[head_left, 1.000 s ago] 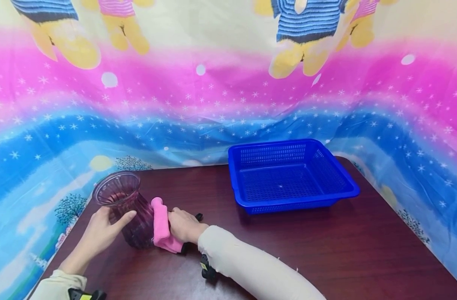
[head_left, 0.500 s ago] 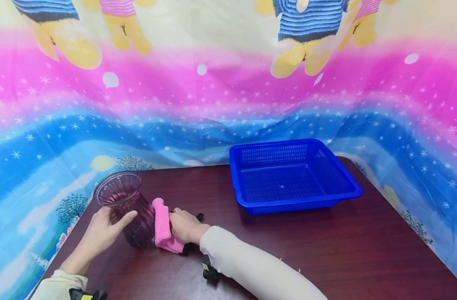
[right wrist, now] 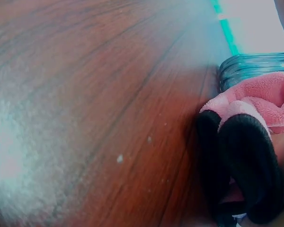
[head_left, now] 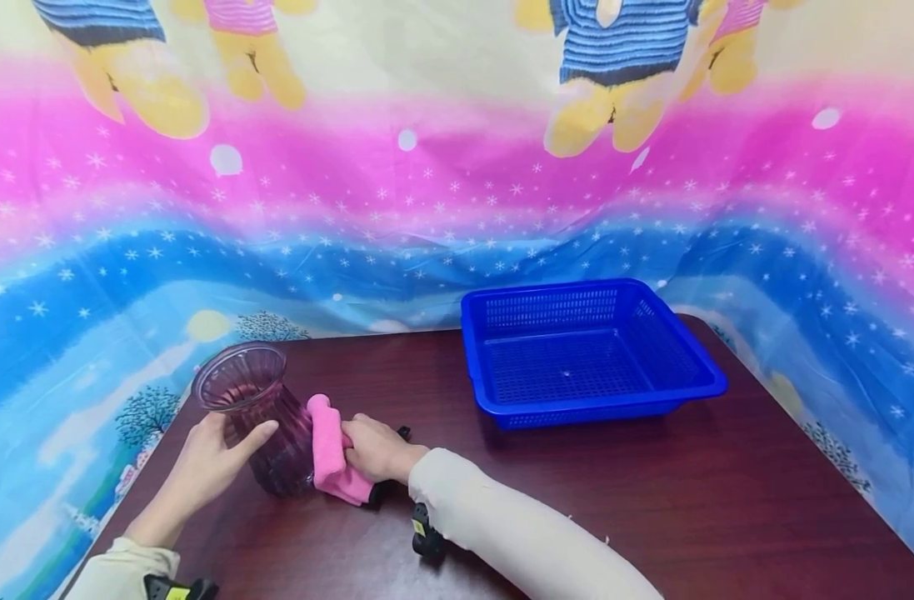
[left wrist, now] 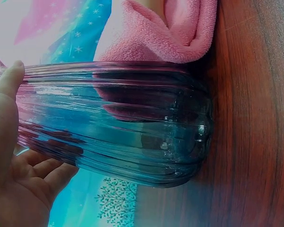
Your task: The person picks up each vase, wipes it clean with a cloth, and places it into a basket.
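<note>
A purple-tinted ribbed glass vase (head_left: 280,454) with a flared rim stands upright on the left side of the table. My left hand (head_left: 202,462) grips it below the rim, thumb on the near side and fingers round the far side. In the left wrist view the vase (left wrist: 146,127) lies across the picture, its base on the wood. Pressed against its right side is a pink fluffy cloth (head_left: 327,450), which my right hand (head_left: 377,450) holds bunched up. The right wrist view shows the cloth's black edging (right wrist: 248,156); most of the right hand is hidden there.
A blue plastic basket (head_left: 576,408) with perforated walls sits at the back right, nothing visible in it. The dark reddish wooden table (head_left: 651,508) ends at a printed curtain (head_left: 397,267) behind and at both sides.
The head view has drifted slightly, and the right wrist sits a touch further right. Both holds stay the same, and the vase and basket keep their places.
</note>
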The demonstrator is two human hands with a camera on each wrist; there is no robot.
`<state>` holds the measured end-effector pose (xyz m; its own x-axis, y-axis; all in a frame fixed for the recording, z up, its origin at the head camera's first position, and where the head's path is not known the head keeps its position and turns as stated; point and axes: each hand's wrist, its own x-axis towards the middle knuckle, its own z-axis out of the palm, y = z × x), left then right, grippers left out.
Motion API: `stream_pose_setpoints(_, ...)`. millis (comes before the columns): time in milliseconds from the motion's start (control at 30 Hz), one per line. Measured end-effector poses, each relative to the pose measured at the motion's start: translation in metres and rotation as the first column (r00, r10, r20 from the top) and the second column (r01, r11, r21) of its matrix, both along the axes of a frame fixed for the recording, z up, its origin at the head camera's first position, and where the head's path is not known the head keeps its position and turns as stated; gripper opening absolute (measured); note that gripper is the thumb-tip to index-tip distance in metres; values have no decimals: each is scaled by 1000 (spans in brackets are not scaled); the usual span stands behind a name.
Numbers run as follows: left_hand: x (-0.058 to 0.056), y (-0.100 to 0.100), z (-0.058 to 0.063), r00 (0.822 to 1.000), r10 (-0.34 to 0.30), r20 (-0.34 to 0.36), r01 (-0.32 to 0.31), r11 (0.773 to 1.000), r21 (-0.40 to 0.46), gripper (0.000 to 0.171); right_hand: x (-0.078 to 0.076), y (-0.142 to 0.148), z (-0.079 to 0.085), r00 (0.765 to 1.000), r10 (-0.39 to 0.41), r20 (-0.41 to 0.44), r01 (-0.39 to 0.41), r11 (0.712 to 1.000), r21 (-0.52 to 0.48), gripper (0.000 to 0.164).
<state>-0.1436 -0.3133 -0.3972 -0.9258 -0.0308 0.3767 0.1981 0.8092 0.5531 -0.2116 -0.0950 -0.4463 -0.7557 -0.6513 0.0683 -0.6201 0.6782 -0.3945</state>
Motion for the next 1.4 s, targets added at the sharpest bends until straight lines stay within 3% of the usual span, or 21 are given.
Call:
stream_pose_setpoints(167,-1,1,0,1000,-2,1,2,1000,-3,49,-4,4,0,1000,16,12,-15,998,-68,17)
stream_pose_setpoints(333,-2,2,1,1000,4,12,-4,1000,-3,48,-8,5,3,1000,27,-7,-28,993,-112,18)
stream_pose_setpoints(967,-1,1,3,999,16,49,-16,1000,9,48,-7,0,35,994,100,-47,-108,971,-212,27)
stream_pose_setpoints(1400,0,-1,1,1000,18,10,-18,1000,-12,46,-4,-5,58,994,105,-42,-112,966,-235,26)
